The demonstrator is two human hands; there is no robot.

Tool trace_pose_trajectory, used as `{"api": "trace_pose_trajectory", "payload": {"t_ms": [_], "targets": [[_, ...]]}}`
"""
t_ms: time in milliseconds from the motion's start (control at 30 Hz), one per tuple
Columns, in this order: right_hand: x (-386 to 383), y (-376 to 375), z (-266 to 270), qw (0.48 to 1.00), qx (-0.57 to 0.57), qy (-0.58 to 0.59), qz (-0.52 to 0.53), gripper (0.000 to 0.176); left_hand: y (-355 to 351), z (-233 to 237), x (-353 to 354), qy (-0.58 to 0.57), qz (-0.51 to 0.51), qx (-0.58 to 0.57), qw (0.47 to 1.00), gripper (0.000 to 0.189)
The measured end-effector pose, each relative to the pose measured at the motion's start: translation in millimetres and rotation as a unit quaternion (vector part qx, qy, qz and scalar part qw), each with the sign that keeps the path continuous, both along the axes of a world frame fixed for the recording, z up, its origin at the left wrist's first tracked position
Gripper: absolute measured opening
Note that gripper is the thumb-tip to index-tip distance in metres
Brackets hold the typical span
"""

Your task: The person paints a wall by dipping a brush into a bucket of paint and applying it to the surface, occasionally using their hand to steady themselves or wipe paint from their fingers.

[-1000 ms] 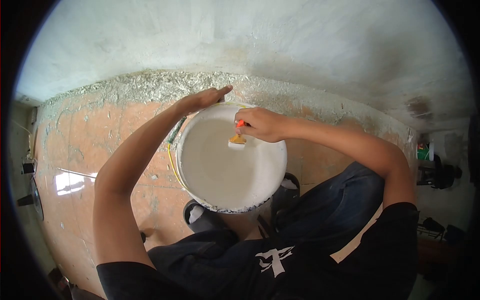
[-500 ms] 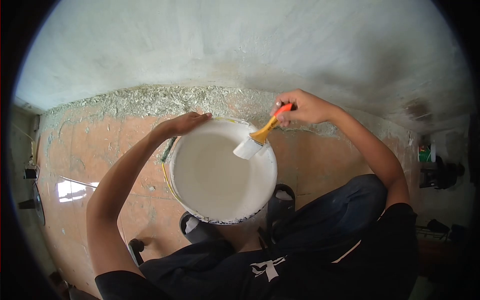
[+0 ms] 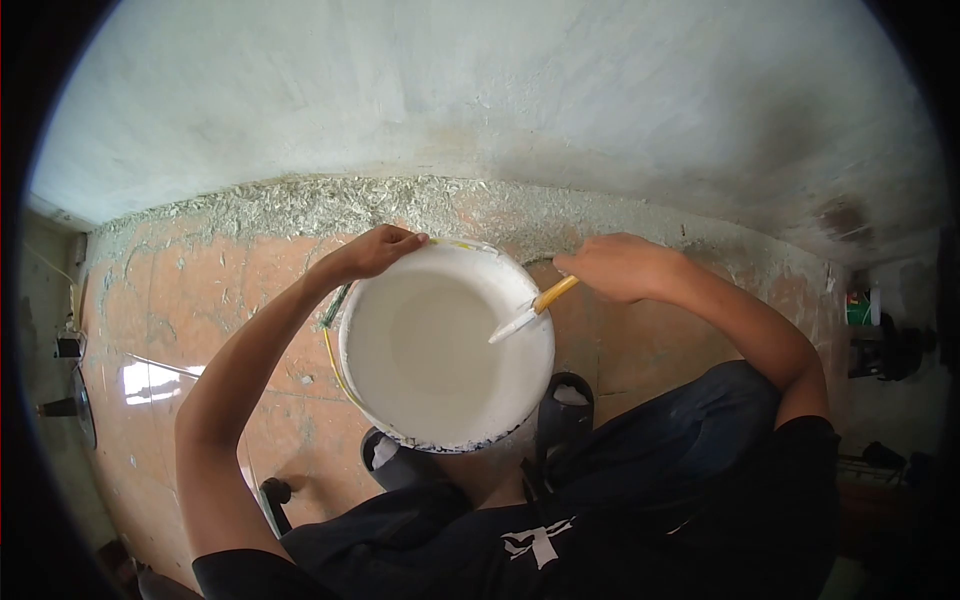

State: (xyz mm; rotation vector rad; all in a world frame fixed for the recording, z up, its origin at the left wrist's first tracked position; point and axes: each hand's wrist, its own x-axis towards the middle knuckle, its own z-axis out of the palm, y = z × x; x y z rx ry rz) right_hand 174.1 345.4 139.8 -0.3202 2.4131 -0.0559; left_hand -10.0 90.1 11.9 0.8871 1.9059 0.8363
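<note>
A white bucket [image 3: 525,385] of pale paint [image 3: 430,350] stands on the floor in front of me, between my feet. My left hand [image 3: 377,251] grips its rim at the far left side. In my right hand [image 3: 618,268] is a paintbrush [image 3: 553,294], held by its yellow handle, most of which my fingers hide. The brush is turned edge-on at the bucket's right rim, its white-coated bristles pointing inward over the paint. The bucket's yellow wire handle [image 3: 333,362] hangs down along the left side.
A wall [image 3: 480,90] with patchy white coating rises ahead. Scraped flakes [image 3: 330,205] lie along its foot on the orange tile floor [image 3: 270,290]. My sandals [image 3: 566,405] flank the bucket's near side. A fan-like object [image 3: 75,405] stands far left, a green-and-white container [image 3: 862,307] far right.
My right hand has moved down and turned over, rolling the paintbrush from flat to edge-on at the rim. The left hand stays on the bucket.
</note>
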Motion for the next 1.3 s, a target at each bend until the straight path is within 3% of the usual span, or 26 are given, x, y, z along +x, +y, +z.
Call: {"api": "trace_pose_trajectory", "payload": {"t_ms": [267,333,533,667,833,933,1300], "targets": [[-13.0,2.7,20.0,0.999,-0.031,0.028,-0.019,0.015,0.7,9.1,0.5,-0.016,0.003,0.007,1.000,0.055],[-16.5,-0.2,26.3,0.997,-0.049,-0.003,-0.066,0.017,0.8,13.5,1.0,-0.012,-0.004,-0.009,1.000,0.054],[-19.4,-0.6,-1.4,0.998,0.017,0.056,0.004,0.016,0.0,10.1,-1.8,-0.026,-0.020,-0.002,0.999,0.057],[-27.9,-3.4,4.0,1.000,0.008,0.002,-0.021,0.016,-1.3,6.5,-2.3,-0.030,-0.008,-0.007,0.999,0.057],[-24.3,5.2,-10.9,0.993,0.044,0.106,0.040,0.015,0.2,4.5,-3.9,-0.055,-0.012,0.005,0.998,0.055],[-26.2,4.3,-5.9,0.998,0.002,0.056,0.008,0.009,-0.7,5.4,-3.8,-0.073,-0.002,-0.004,0.997,0.052],[-25.0,5.4,-21.8,0.996,-0.003,0.075,0.042,0.010,-0.5,-0.5,-6.5,-0.065,0.000,-0.007,0.998,0.053]]}}
